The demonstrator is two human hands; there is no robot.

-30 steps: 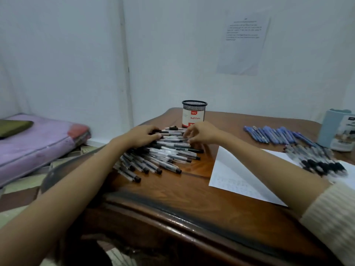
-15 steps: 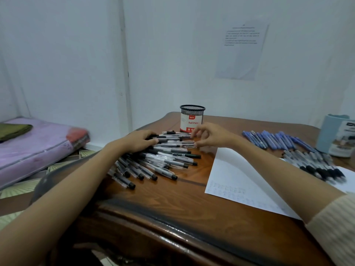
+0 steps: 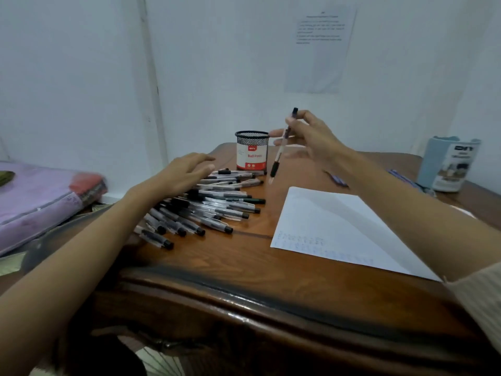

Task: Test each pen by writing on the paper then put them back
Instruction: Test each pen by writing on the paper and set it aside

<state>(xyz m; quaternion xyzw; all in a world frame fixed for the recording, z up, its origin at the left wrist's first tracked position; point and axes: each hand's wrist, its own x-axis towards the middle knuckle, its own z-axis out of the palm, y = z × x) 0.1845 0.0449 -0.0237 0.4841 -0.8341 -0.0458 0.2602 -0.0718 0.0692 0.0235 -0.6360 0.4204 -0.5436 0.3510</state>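
Item: one clear-barrelled ballpoint pen [image 3: 280, 151], black grip at the low end and dark cap end at the top, hanging nearly upright with its tip down. Held in the air by the right hand [image 3: 311, 139], pinched high on the barrel between thumb and fingertips, the other fingers spread loosely. Position: above the wooden table [image 3: 244, 267], just right of the black mesh pen cup [image 3: 251, 153] with a red-and-white label, beyond the far edge of the white paper [image 3: 333, 226]; the tip is clear of the sheet. Left hand [image 3: 187, 172]: fingers straight and relaxed, palm down over the far left part of the pile of pens [image 3: 217, 207], gripping nothing; well apart from the lifted pen. The pile lies fanned on the table left of the paper, black ends mostly toward it. The paper carries faint rows of marks near its near edge. Also present: blue pens [image 3: 336, 180] behind the right forearm; light-blue container [image 3: 447, 164] at far right; printed notice [image 3: 320, 47] on the wall; pink padded mat [image 3: 35, 196] at left.
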